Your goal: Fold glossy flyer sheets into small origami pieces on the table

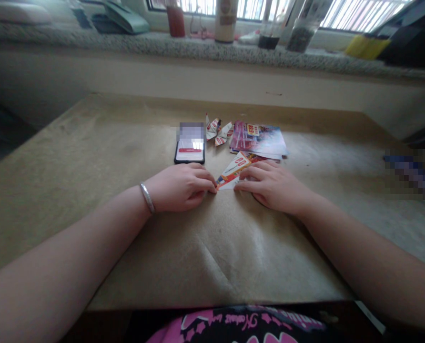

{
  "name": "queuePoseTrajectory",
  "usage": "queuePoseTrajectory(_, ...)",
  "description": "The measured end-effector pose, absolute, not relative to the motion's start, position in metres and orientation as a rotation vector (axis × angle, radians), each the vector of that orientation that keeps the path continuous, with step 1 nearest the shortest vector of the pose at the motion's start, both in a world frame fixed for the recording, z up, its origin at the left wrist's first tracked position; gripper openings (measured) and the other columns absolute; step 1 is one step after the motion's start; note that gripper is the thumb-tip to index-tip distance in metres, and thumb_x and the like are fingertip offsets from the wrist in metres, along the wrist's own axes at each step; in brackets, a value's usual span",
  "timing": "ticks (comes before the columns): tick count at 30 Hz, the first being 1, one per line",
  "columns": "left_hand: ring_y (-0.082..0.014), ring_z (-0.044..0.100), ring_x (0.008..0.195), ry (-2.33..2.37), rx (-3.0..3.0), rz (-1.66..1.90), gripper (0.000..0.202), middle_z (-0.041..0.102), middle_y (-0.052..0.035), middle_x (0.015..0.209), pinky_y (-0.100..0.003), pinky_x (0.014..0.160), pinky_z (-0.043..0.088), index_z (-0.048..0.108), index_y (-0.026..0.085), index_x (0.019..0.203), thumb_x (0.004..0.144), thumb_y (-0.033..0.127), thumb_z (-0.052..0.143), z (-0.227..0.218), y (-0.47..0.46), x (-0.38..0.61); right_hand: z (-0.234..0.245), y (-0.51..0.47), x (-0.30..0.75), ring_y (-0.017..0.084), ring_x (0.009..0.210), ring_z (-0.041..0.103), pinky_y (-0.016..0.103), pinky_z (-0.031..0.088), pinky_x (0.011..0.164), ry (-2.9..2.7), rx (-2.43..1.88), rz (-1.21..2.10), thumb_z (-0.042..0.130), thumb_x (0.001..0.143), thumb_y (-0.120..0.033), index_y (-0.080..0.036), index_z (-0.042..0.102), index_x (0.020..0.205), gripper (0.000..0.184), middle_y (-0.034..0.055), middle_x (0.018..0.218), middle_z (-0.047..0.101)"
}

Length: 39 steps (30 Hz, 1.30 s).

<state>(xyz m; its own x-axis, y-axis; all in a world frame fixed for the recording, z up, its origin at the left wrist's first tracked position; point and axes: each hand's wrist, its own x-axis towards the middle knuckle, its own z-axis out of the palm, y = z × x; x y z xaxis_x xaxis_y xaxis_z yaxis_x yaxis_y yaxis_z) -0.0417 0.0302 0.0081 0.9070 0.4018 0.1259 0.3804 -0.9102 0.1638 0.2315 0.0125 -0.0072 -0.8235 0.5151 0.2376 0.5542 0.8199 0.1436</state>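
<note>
A folded piece of printed paper (233, 172), red, white and yellow, lies on the brown table (91, 157) between my hands. My left hand (179, 186), with a silver bracelet on the wrist, has its fingers curled and pinches the paper's near left corner. My right hand (271, 185) lies over the paper's right part with fingers bent, pressing it down on the table.
Behind the hands lie a phone (190, 144) with a lit screen, two small folded paper figures (217, 131) and a stack of colourful flyers (258, 139). Bottles and jars (226, 19) stand on the stone windowsill. A blurred blue object (414, 174) lies at the right.
</note>
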Motion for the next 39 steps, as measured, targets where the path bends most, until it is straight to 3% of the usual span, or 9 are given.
queuePoseTrajectory(18, -0.0195, 0.057, 0.103, 0.622, 2.911, 0.239, 0.033, 0.067, -0.0026, 0.113, -0.033, 0.091, 0.048, 0.068, 0.022, 0.102, 0.078, 0.011, 0.048, 0.007, 0.031, -0.043, -0.005, 0.011, 0.248, 0.023, 0.1, 0.054, 0.036, 0.042, 0.084, -2.806, -0.883, -0.283, 0.047, 0.088, -0.017, -0.024, 0.068, 0.103, 0.027, 0.0074, 0.109, 0.064)
queuePoseTrajectory(39, -0.0196, 0.058, 0.102, 0.608, 2.843, 0.248, 0.03, 0.067, -0.0032, 0.112, -0.034, 0.092, 0.048, 0.068, 0.021, 0.096, 0.077, 0.011, 0.048, 0.008, 0.032, -0.045, -0.007, 0.012, 0.271, 0.022, 0.098, 0.061, 0.033, 0.05, 0.081, -2.748, -0.921, -0.102, 0.046, 0.079, -0.007, -0.021, 0.071, 0.099, 0.035, 0.0099, 0.11, 0.063)
